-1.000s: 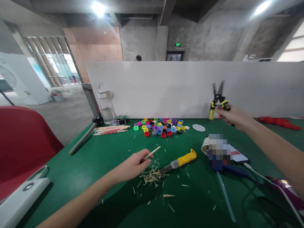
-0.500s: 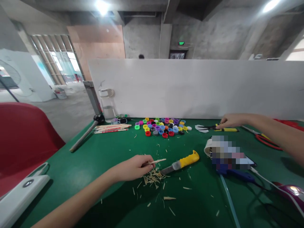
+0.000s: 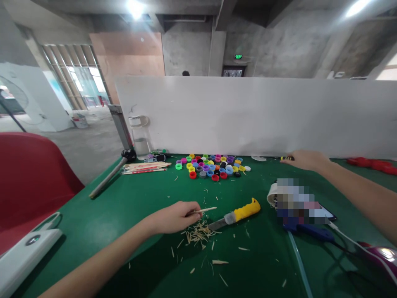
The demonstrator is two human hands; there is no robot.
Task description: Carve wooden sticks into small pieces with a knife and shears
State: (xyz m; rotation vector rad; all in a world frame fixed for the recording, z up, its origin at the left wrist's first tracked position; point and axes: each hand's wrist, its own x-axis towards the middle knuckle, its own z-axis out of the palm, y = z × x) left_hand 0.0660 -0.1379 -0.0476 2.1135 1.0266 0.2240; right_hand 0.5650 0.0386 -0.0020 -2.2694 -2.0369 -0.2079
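My left hand (image 3: 175,217) rests on the green table (image 3: 130,207), fingers pinched shut on a thin wooden stick (image 3: 206,210) that points right, just above a heap of wood shavings (image 3: 198,234). A knife with a yellow handle (image 3: 245,209) lies right of the shavings, blade toward them. My right hand (image 3: 305,159) reaches to the table's far edge by the white divider (image 3: 248,116). Its fingers are curled over yellow-and-black snips (image 3: 286,158), which lie flat with only their handle end showing.
A pile of coloured rings (image 3: 211,165) lies at the back centre, with a bundle of sticks (image 3: 145,167), a hammer (image 3: 108,178) and a bottle (image 3: 141,140) to its left. Right: red scissors (image 3: 372,164), phone (image 3: 324,213), blue glue gun (image 3: 310,229). A red chair (image 3: 31,182) and power bank (image 3: 21,256) stand left.
My right hand brought the snips down from the air, laid them flat and slid them back to the divider. My left hand lowered the stick toward the shavings.
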